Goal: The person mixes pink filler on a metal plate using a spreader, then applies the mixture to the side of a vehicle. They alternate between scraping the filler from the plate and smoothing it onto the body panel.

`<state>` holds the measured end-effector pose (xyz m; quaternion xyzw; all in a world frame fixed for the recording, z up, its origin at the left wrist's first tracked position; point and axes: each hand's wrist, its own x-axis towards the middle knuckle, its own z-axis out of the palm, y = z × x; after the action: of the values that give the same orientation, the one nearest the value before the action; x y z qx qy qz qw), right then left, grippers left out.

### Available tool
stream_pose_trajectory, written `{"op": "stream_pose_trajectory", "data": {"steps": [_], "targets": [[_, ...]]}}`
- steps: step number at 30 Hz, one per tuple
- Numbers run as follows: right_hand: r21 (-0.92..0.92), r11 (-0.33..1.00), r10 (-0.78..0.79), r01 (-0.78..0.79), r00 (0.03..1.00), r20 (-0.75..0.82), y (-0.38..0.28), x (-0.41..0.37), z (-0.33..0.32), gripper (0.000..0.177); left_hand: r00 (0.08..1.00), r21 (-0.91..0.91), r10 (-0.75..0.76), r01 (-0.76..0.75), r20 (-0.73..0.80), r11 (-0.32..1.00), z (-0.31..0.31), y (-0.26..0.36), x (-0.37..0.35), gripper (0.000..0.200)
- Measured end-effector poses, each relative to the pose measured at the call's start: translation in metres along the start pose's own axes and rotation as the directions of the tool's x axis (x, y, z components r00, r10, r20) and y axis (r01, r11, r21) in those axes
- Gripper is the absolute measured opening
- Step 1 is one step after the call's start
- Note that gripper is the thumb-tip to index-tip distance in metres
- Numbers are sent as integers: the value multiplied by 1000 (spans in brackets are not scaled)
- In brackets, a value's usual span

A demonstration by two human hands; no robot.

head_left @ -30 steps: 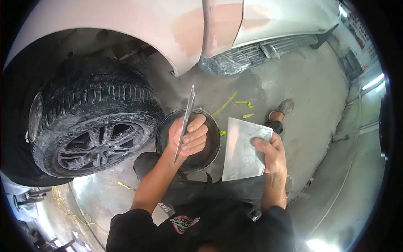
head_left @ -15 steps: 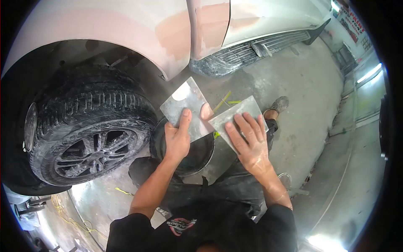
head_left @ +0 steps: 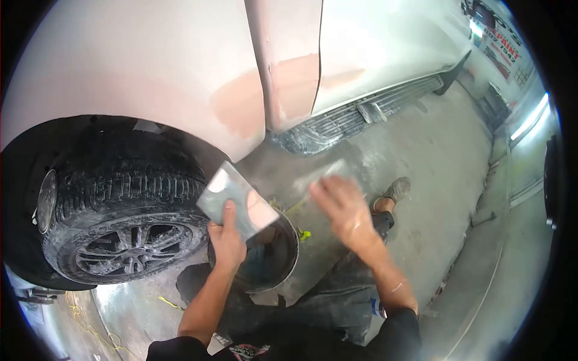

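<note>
My left hand (head_left: pixel 229 242) grips a flat metal putty plate (head_left: pixel 224 195), thumb on top. Pink body filler (head_left: pixel 260 212) is smeared over the plate's right side. Out to the right, my right hand (head_left: pixel 346 212) is closed on a second flat spreader (head_left: pixel 318 175), fingers laid across it. Motion blurs this hand and its spreader. A gap separates the two tools. Ahead of them is the pale car panel (head_left: pixel 162 72), with a pinkish filled patch (head_left: pixel 238 108) close to the door seam.
A round black bucket (head_left: pixel 297 256) stands between my legs, under the plate. To the left is a dusty wheel (head_left: pixel 132 246) inside its arch. A running board (head_left: pixel 355 117) juts out below the door. Yellow cord (head_left: pixel 81 313) lies on the floor at lower left.
My right hand and its spreader have moved left, away from touching distance of the plate. The left hand with the plate sits lower and further left. The view has tilted up toward the car.
</note>
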<state>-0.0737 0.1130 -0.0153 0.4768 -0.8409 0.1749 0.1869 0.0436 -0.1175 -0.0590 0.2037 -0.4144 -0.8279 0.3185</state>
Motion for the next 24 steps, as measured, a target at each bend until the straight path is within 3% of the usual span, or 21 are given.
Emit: {"op": "stream_pose_trajectory", "data": {"steps": [4,6,12,21,24], "targets": [[-117,993,-30,-24,897,-440,36,99,-25,64,913,-78,-407,405,-11,911,-5,-42,6,31],[-200,980,-118,10,837,-535,46,144,-31,64,894,-97,-448,446,5,890,-9,-58,10,33],[-398,917,-291,39,747,-598,48,212,-41,63,869,-62,-495,496,28,866,-17,-65,16,33],[-485,873,-325,-50,682,-655,54,228,-28,54,857,-98,-514,514,27,852,-6,-53,14,31],[-436,899,-266,-43,737,-621,52,221,-22,55,837,-88,-546,547,31,833,-5,-52,12,31]]}}
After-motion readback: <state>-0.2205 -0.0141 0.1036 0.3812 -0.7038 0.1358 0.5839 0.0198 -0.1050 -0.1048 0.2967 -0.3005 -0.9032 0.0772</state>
